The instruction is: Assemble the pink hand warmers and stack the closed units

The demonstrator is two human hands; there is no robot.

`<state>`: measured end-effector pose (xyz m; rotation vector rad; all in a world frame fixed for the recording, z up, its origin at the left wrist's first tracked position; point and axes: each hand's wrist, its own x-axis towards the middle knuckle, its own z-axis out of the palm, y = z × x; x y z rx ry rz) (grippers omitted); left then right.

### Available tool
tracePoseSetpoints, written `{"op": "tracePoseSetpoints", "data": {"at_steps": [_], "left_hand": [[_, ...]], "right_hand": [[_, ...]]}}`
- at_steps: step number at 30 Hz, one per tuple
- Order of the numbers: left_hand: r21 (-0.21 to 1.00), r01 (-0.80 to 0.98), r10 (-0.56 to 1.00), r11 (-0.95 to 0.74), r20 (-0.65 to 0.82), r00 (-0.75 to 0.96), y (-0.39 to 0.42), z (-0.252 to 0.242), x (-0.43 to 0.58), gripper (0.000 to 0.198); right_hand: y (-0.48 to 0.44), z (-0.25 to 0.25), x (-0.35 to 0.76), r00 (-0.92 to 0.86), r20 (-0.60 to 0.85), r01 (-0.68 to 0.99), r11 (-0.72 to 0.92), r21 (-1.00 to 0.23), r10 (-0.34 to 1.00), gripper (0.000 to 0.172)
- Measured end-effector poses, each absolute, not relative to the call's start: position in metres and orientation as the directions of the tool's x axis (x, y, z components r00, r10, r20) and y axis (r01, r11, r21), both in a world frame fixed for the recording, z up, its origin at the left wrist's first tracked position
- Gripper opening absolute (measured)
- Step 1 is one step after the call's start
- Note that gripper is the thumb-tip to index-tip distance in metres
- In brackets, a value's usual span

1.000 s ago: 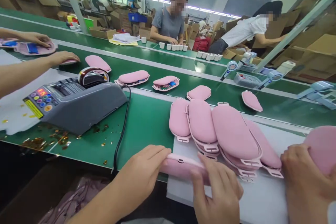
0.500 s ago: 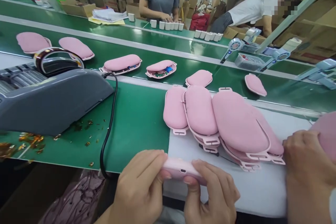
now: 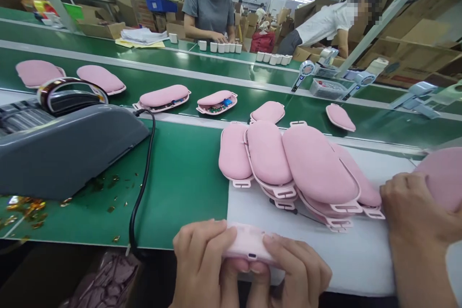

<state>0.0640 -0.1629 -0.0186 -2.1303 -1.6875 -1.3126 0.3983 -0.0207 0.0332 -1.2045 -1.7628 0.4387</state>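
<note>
My left hand (image 3: 204,255) and my right hand (image 3: 298,262) grip the two ends of a pink plastic device shell (image 3: 249,241) above the near edge of the table. A small dark port shows on the side facing me. Both thumbs press from below, and the fingers lie over the top. Just beyond, a stack of pink padded shells (image 3: 321,163) with slotted strap loops rests on a white foam sheet (image 3: 346,255). To the right, another person's hand (image 3: 411,207) holds a similar pink shell (image 3: 443,173).
A grey tape dispenser (image 3: 72,149) stands at left, its black cable (image 3: 144,183) hanging over the edge near amber tape scraps (image 3: 29,207). Several pink shells, one half-open (image 3: 217,102), line the green conveyor (image 3: 162,74). Beyond are blue handheld devices (image 3: 359,82) and people at work.
My fingers have shifted along the shell, the thumbs coming together beneath it, and it has tilted to show more of its upper face. The camera view has shifted slightly.
</note>
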Motion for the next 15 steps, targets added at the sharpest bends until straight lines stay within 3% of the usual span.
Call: {"op": "tracePoseSetpoints", "data": {"at_steps": [4,8,11,15], "left_hand": [[0.452,0.821,0.734,-0.349,0.676,-0.060,-0.162,-0.029,0.066,0.027],[0.425,0.826,0.711,-0.369,0.702,-0.044,-0.162,-0.030,0.060,0.023],[0.344,0.849,0.734,-0.401,0.675,0.073,-0.160,-0.017,0.045,0.028],[0.221,0.877,0.695,-0.426,0.701,0.160,-0.159,0.002,0.027,0.028]], "right_hand": [[0.000,0.017,0.434,0.028,0.405,0.271,0.383,-0.883,0.914,0.058],[-0.013,0.004,0.425,0.109,0.383,0.193,0.358,-0.914,0.917,0.076],[-0.018,0.008,0.423,0.038,0.506,0.237,0.484,-0.842,0.862,0.076],[-0.023,0.026,0.419,-0.059,0.744,0.528,0.653,-0.543,0.666,0.060]]}}
